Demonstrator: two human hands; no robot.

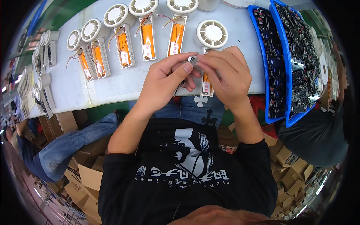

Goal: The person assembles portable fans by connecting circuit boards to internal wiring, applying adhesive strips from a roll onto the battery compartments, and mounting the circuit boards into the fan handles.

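Note:
My left hand (162, 80) holds a small dark circuit board (192, 59) with a white connector, pinched between thumb and fingers over the table edge. At the connector end, my right hand (231, 75) is closed in a pinch; whatever sits between its fingertips is too small to make out. Behind my hands lies a handheld fan (212, 34) with a round white grille, its handle partly hidden by the right hand. An orange battery (206, 83) with a pale label shows in the lower end of that handle.
Several opened fans (148, 37) with orange batteries and loose wires lie in a row on the white table (120, 84). Two blue trays (267, 108) at the right hold many circuit boards. More fans (44, 84) stand far left. Cardboard boxes (88, 180) and other people are nearby.

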